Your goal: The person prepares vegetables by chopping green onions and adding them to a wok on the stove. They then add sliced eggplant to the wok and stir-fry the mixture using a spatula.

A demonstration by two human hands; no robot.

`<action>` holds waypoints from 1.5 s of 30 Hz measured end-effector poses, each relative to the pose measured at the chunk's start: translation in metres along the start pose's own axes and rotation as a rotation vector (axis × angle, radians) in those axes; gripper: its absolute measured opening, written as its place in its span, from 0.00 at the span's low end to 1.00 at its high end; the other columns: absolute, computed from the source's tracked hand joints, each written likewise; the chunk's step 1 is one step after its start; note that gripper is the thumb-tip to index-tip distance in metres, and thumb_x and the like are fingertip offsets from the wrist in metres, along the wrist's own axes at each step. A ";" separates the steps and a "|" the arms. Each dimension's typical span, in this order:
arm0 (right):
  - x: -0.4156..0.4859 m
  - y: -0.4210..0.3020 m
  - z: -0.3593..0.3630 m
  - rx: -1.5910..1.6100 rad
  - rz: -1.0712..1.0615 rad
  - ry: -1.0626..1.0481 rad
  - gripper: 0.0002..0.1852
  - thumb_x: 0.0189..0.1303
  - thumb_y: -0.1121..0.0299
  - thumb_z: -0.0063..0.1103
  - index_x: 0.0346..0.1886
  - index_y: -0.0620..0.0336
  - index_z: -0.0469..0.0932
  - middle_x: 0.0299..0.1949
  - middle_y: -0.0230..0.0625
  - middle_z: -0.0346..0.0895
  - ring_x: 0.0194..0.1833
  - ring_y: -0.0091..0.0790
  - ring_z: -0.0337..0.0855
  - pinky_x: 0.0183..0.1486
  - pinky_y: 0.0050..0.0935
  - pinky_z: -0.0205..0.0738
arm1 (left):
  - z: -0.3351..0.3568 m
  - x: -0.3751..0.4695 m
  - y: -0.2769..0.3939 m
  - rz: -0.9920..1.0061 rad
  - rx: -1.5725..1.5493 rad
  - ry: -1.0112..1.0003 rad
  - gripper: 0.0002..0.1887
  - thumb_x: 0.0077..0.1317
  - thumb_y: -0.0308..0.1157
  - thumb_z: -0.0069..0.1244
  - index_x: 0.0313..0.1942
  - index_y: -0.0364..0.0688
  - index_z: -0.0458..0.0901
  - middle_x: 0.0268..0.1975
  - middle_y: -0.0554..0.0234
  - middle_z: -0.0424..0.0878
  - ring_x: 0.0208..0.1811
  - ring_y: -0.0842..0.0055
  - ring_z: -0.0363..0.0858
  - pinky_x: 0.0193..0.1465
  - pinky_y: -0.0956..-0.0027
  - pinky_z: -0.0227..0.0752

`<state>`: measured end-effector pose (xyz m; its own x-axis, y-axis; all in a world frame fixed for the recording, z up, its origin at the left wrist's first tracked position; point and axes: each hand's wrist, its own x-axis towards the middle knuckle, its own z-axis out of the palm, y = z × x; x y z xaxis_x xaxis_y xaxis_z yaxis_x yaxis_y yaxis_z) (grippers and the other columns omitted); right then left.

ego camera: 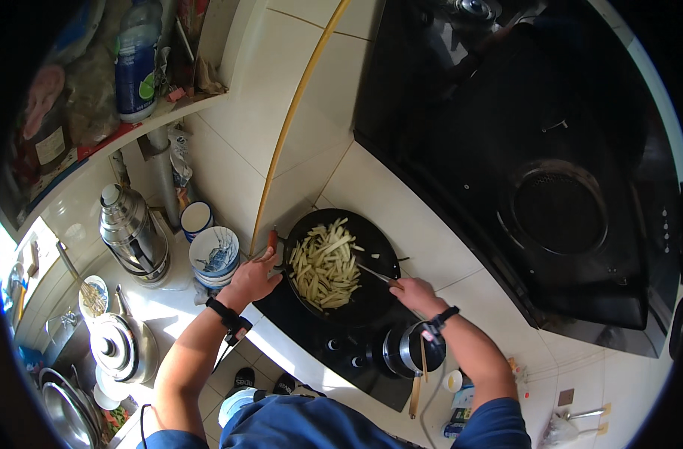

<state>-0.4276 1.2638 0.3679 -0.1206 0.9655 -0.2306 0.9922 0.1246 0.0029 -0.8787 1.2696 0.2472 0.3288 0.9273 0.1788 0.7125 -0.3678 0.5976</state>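
Note:
A black wok sits on the black glass cooktop, holding a heap of pale cut vegetable strips. At its left side, my left hand has its fingers over the lower end of the reddish-brown wok handle; the thumb is apart and some fingertips are hidden. My right hand grips the handle of a metal spatula. The spatula's head is at the right edge of the heap, partly hidden among the strips. Both wrists wear black bands.
Right of the wok, a small pot stands under my right forearm. Stacked bowls, a steel thermos and a kettle are on the left. A range hood overhangs the upper right, and a yellow hose runs down the tiled wall.

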 end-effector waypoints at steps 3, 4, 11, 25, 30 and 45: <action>0.002 0.009 -0.068 -0.334 -0.060 -0.084 0.19 0.68 0.44 0.57 0.45 0.44 0.87 0.39 0.40 0.89 0.44 0.49 0.89 0.48 0.50 0.82 | -0.010 -0.001 0.009 -0.065 -0.075 -0.050 0.31 0.69 0.44 0.56 0.69 0.44 0.74 0.75 0.50 0.70 0.57 0.48 0.84 0.61 0.52 0.78; 0.007 0.022 -0.080 -0.352 -0.065 -0.056 0.19 0.67 0.44 0.59 0.44 0.46 0.87 0.38 0.40 0.89 0.42 0.49 0.89 0.47 0.50 0.82 | -0.007 -0.001 0.010 -0.075 -0.089 -0.077 0.30 0.69 0.44 0.56 0.69 0.43 0.74 0.75 0.50 0.70 0.57 0.47 0.84 0.61 0.52 0.78; 0.080 0.012 -0.091 -0.390 -0.098 0.014 0.15 0.66 0.53 0.63 0.43 0.53 0.89 0.42 0.43 0.89 0.47 0.50 0.89 0.52 0.47 0.81 | -0.013 0.007 0.010 -0.123 -0.163 -0.107 0.29 0.71 0.44 0.55 0.69 0.43 0.75 0.75 0.52 0.70 0.56 0.44 0.84 0.62 0.51 0.76; 0.017 -0.075 -0.118 -0.518 -0.605 0.000 0.08 0.65 0.68 0.60 0.45 0.48 0.84 0.32 0.34 0.84 0.38 0.41 0.88 0.42 0.42 0.80 | -0.005 0.002 0.004 -0.073 -0.098 -0.054 0.32 0.69 0.42 0.58 0.72 0.42 0.72 0.78 0.55 0.66 0.59 0.46 0.83 0.62 0.53 0.77; -0.057 -0.044 -0.127 -0.518 -0.434 -0.021 0.18 0.69 0.64 0.59 0.61 0.44 0.82 0.35 0.32 0.84 0.37 0.39 0.87 0.42 0.36 0.77 | -0.004 0.002 0.002 -0.002 -0.061 -0.038 0.34 0.68 0.41 0.59 0.72 0.41 0.71 0.77 0.52 0.67 0.59 0.47 0.83 0.62 0.53 0.78; -0.081 -0.092 -0.031 -0.386 -0.114 0.087 0.15 0.65 0.71 0.56 0.54 0.58 0.82 0.29 0.39 0.86 0.32 0.43 0.89 0.32 0.40 0.81 | -0.012 0.008 0.001 0.029 -0.119 -0.008 0.32 0.67 0.38 0.60 0.69 0.38 0.74 0.72 0.42 0.74 0.58 0.48 0.83 0.59 0.54 0.79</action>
<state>-0.5097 1.1815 0.4162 -0.2475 0.9543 -0.1678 0.8897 0.2924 0.3507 -0.8824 1.2777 0.2585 0.3529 0.9158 0.1915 0.6240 -0.3829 0.6812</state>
